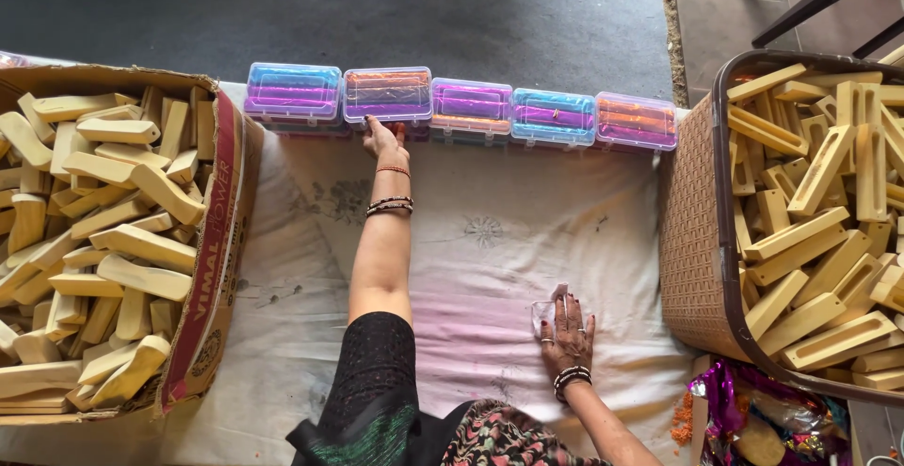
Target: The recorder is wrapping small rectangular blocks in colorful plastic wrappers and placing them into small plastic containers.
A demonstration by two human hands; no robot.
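My left hand (pixel 384 136) is stretched far forward, its fingers touching the front of a clear plastic box with a purple lid (pixel 387 94), second from the left in a row of several such boxes at the table's far edge. My right hand (pixel 568 325) rests flat near me on the white cloth (pixel 490 240), pressing on a small clear plastic piece (pixel 545 312). Bangles are on both wrists.
A cardboard box (pixel 212 268) full of pale wooden pieces stands at the left. A brown woven basket (pixel 692 240) of wooden blocks stands at the right. Shiny wrapped packets (pixel 753 419) lie by the basket's near corner. Dark floor and chair legs lie beyond.
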